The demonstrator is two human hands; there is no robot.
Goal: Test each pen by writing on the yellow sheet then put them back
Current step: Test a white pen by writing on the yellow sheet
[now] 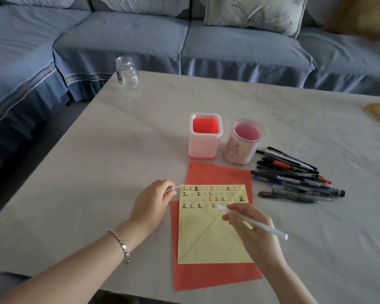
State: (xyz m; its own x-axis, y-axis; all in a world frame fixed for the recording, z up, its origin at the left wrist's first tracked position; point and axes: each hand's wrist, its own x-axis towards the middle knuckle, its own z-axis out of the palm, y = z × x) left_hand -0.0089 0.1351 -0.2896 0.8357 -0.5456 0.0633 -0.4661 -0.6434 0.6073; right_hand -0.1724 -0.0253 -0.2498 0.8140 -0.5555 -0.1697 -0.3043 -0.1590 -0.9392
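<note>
Nearest, under both hands, on the table (pixel 97 172): a red paper (pixel 206 279) with the yellow sheet (pixel 206 242) lying on top of it. Right hand (pixel 253 235) above the sheet's right half, fingers and thumb curled round a white pen (pixel 268 228); tip pointing away and to the left, at the end of the fourth row of written marks, contact with the paper impossible to judge. Left hand (pixel 150 207) left of the sheet, bracelet (pixel 121 246) on the wrist, thumb and fingertips pinching a small pale cap (pixel 177 188) right at the sheet's far left corner. Beyond the hands, two cups side by side: a square red and white cup (pixel 204 148) and a round pink cup (pixel 241 150). Right of these, beyond the right hand, a loose pile of pens (pixel 294 176) flat on the table. Far beyond the left hand, a glass jar (pixel 127 73) near the table corner. Behind everything, a blue sofa (pixel 184 40).
</note>
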